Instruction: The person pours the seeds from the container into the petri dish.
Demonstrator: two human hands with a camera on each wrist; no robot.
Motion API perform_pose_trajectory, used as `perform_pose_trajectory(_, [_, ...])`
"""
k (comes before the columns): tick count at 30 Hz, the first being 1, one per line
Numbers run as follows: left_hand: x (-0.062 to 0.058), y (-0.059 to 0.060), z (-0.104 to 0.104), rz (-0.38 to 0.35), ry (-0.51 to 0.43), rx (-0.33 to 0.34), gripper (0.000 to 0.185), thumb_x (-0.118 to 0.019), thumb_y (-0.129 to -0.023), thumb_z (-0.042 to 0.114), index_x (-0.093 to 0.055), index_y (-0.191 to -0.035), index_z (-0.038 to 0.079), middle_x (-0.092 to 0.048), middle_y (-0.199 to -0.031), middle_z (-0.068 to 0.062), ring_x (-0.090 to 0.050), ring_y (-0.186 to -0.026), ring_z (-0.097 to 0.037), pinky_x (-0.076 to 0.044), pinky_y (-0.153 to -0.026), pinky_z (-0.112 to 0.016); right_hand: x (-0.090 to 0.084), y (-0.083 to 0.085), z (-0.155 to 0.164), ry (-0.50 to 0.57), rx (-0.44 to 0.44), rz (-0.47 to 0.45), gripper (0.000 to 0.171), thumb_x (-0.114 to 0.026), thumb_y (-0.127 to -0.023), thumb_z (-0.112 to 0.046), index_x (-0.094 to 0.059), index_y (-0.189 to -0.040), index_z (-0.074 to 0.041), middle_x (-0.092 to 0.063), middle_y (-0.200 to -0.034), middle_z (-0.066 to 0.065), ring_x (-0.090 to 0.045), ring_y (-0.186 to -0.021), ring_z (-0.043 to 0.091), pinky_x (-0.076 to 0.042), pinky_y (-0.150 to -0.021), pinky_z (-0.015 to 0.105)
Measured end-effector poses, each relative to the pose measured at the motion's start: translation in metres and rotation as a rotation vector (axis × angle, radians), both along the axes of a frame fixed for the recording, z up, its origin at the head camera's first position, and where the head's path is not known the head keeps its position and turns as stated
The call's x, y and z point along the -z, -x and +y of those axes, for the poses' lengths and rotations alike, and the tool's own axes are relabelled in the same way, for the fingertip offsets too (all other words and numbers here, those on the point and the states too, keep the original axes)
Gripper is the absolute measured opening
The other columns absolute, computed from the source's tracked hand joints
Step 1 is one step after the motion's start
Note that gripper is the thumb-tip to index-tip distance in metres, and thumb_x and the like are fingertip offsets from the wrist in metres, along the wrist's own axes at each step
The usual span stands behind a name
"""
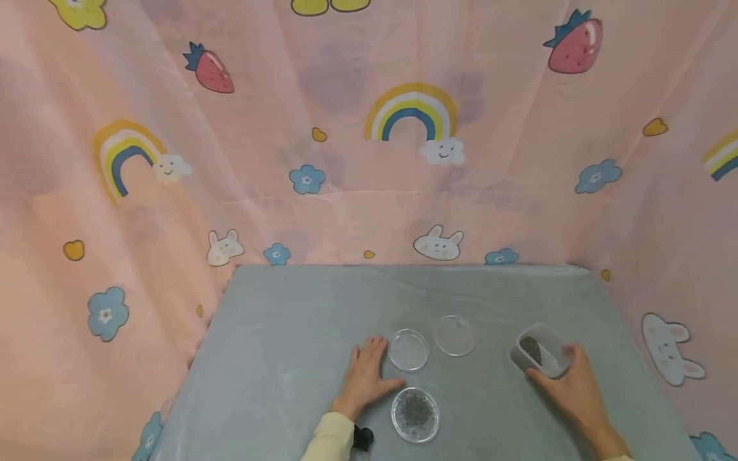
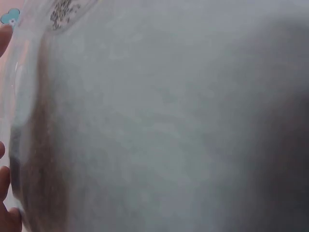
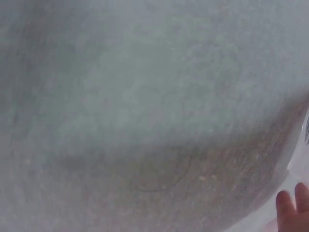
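My left hand (image 1: pixel 364 378) rests on the grey cloth with fingers extended, fingertips right at the edge of a clear petri dish (image 1: pixel 409 350). Its thumb points toward a second petri dish (image 1: pixel 415 415) that holds scattered dark grains. In the left wrist view, fingertips (image 2: pixel 4 181) show at the left edge and the grain dish (image 2: pixel 65 13) at the top. On the right, my right hand (image 1: pixel 573 390) grips a translucent plastic container (image 1: pixel 556 362), thumb in front and fingers round the right side. Dark grains (image 1: pixel 530 349) lie heaped at the container's left end. Fingertips (image 3: pixel 289 208) appear low in the right wrist view.
A clear round lid or dish (image 1: pixel 454 335) lies just right of the empty-looking dish. Beside my left sleeve (image 1: pixel 330 438) is a small black object (image 1: pixel 362 438). The grey-covered table (image 1: pixel 277 346) backs onto a pink printed curtain (image 1: pixel 346 211).
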State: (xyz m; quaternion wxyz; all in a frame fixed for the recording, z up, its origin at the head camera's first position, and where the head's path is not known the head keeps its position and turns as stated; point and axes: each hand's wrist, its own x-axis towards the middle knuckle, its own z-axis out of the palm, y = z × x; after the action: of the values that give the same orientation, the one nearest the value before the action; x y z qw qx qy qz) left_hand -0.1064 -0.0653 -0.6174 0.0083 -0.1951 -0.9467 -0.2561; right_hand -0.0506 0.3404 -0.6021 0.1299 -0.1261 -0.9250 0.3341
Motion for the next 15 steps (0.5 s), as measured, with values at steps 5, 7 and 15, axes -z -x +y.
perform_pose_trajectory(5, [0.003,0.007,0.004,-0.040,0.015,-0.006,0.093,-0.074,-0.074,0.062,-0.045,-0.145,0.010,-0.046,-0.148,-0.012,-0.034,-0.141,-0.033,-0.020,-0.113,-0.060,-0.002,-0.002,-0.005,0.001,-0.010,-0.055,0.094,-0.086,-0.072,-0.033,-0.032,-0.131,0.017,-0.043,-0.121,0.039,-0.046,-0.109,0.055,-0.037,-0.088,0.064])
perform_pose_trajectory(7, [0.004,0.010,0.006,-0.030,0.012,-0.010,0.093,-0.074,-0.074,0.062,-0.046,-0.145,0.010,-0.045,-0.148,-0.012,-0.033,-0.142,-0.033,-0.019,-0.113,-0.061,-0.005,-0.002,-0.007,0.000,-0.011,-0.060,0.095,-0.086,-0.073,-0.034,-0.032,-0.132,0.016,-0.043,-0.122,0.039,-0.046,-0.109,0.054,-0.037,-0.087,0.065])
perform_pose_trajectory(15, [0.007,0.015,0.015,-0.014,0.034,-0.037,0.093,-0.077,-0.071,0.061,-0.047,-0.144,0.010,-0.045,-0.149,-0.011,-0.032,-0.143,-0.031,-0.018,-0.114,-0.060,-0.017,0.002,-0.019,-0.025,-0.065,-0.016,0.092,-0.087,-0.071,-0.028,-0.033,-0.133,0.013,-0.045,-0.122,0.035,-0.047,-0.109,0.050,-0.038,-0.088,0.062])
